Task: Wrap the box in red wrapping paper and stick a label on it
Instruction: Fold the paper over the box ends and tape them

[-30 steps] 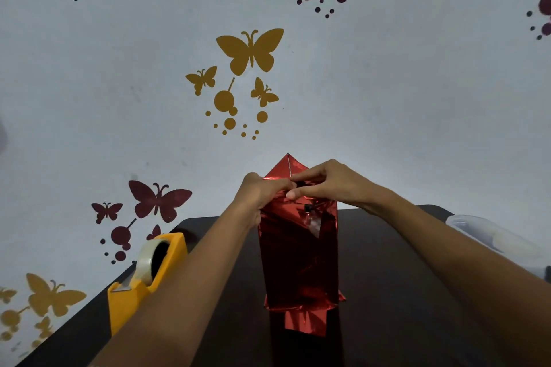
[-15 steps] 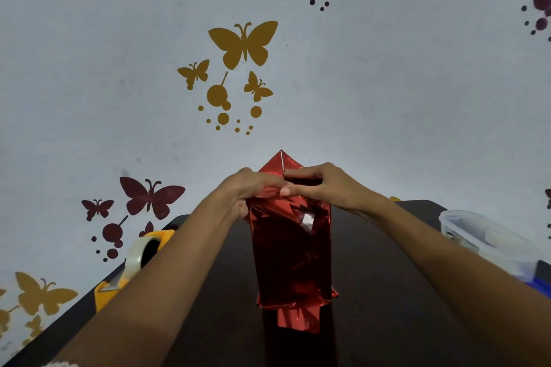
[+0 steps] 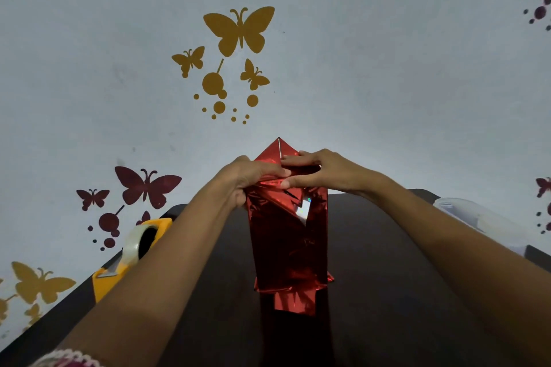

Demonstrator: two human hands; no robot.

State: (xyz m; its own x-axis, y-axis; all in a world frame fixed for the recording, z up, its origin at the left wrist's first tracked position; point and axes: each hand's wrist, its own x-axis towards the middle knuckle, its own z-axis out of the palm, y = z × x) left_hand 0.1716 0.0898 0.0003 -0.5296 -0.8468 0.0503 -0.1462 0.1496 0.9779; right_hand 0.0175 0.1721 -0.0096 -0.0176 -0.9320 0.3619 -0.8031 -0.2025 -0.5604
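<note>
Both hands closed down on the far end of the box: left hand (image 3: 247,176) pinching the red wrapping paper (image 3: 287,241) at the near-left corner of the fold, right hand (image 3: 322,171) flattened over the top, fingers (image 3: 293,159) pressing a side flap inward. Behind them, a triangular flap (image 3: 277,149) sticking up, not yet folded down. Box (image 3: 290,259) fully clad in red foil, lying lengthwise at the middle of the dark bench (image 3: 387,247), near end already folded, a loose tab poking toward the camera. Best handled by creasing both side flaps tight against the box edges, then drawing the triangle down snug before taping; foil likely to spring back if released early. Yellow tape dispenser (image 3: 134,250) near on the left; clear plastic container (image 3: 477,217) well apart on the right. No label seen.
</note>
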